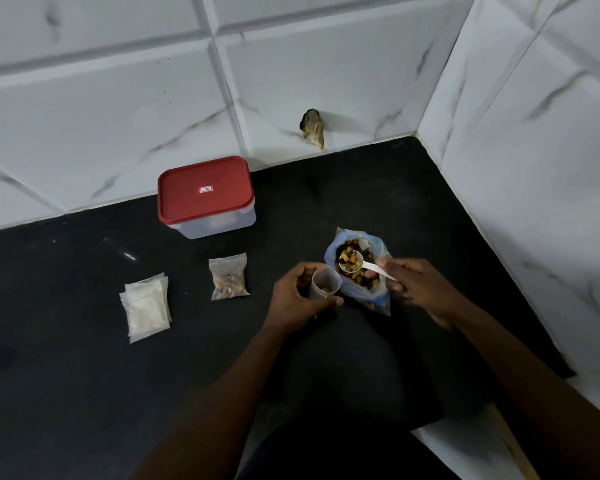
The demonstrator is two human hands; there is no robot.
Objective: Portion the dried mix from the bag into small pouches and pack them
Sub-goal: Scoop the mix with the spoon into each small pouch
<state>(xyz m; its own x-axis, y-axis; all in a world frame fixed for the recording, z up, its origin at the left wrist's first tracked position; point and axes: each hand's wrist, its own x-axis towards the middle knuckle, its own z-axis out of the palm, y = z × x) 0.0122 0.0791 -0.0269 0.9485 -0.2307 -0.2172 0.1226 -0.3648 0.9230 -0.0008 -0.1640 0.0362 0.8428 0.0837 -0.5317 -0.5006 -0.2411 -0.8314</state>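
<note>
The person's left hand (297,296) grips a small clear pouch (324,284), fingers curled round its far side and thumb pressed along its near side, holding its mouth open; a few pieces of dried mix lie inside it. The right hand (418,287) pinches the handle of a white plastic spoon (352,263) between thumb and fingertips. The spoon's bowl is heaped with dried mix and hangs over the open bag (378,301), just beside the pouch's mouth. The bag stands on the black countertop (84,341) with more dried mix (364,281) inside. A filled pouch (228,277) lies left of the hands, and a stack of empty pouches (146,306) lies farther left. A red-lidded plastic container (205,197) sits shut against the white tiled wall (118,98)
</note>
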